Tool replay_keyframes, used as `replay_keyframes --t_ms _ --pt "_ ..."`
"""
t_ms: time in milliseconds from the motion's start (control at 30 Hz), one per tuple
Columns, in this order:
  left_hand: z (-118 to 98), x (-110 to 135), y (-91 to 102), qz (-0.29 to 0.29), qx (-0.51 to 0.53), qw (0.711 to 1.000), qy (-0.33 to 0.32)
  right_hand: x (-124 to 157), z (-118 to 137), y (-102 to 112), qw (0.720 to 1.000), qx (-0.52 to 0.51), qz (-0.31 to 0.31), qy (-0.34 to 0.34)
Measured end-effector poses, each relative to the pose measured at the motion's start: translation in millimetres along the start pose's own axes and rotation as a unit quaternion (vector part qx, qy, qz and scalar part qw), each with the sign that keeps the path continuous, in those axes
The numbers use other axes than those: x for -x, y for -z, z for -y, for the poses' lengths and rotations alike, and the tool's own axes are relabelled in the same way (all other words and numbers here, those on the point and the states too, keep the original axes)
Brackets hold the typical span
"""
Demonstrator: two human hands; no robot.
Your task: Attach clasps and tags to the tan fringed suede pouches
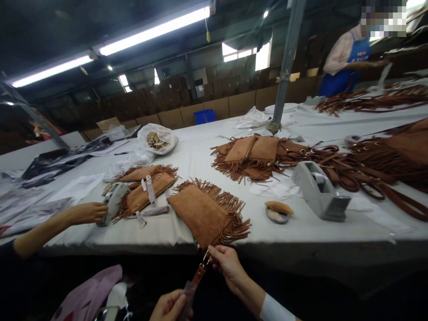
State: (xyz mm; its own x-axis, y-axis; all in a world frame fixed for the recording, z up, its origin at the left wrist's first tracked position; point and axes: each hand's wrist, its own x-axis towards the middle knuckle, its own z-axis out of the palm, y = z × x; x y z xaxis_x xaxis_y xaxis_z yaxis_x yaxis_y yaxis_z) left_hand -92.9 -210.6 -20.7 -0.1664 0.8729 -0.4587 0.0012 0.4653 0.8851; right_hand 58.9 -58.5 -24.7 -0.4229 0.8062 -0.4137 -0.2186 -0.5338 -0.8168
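A brown fringed suede bag [202, 214] lies flat at the table's front edge, one corner toward me. My left hand [171, 305] is closed around a leather strap [198, 276], whose lower part has a thin pale wrapping. At the strap's end is a metal snap hook [205, 258], beside the bag's corner. My right hand [228, 266] pinches this hook between thumb and fingers. Whether the hook is fastened to the bag I cannot tell. Left of the bag lie more fringed bags [152, 189] with wrapped strap pieces [157, 211] on and beside them.
A co-worker's hand [87, 213] touches a tape dispenser [115, 198] at left. Another tape dispenser [319, 191] stands right, near a small round dish [277, 216]. Stacked fringed bags [252, 154] lie behind. A metal post [288, 62] rises from the table; a person in a blue apron [357, 55] stands beyond.
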Motion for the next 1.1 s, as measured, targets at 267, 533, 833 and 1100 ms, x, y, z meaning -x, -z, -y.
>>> replay_keyframes --t_ms 267,533,833,1100 --pt "-27 -24 -31.9 -0.025 -0.003 0.998 -0.061 8 7 -6 0.999 0.01 -0.035 0.03" --pt "-44 -38 -56.3 -0.111 -0.027 0.989 -0.099 12 5 -8 0.998 0.004 -0.051 0.034" --pt "-46 -46 -60.2 -0.142 -0.052 0.985 -0.082 4 -1 5 0.997 0.051 -0.046 -0.033" --pt "-31 -44 -36.1 -0.149 -0.021 0.987 -0.058 -6 56 26 0.908 0.347 -0.049 0.229"
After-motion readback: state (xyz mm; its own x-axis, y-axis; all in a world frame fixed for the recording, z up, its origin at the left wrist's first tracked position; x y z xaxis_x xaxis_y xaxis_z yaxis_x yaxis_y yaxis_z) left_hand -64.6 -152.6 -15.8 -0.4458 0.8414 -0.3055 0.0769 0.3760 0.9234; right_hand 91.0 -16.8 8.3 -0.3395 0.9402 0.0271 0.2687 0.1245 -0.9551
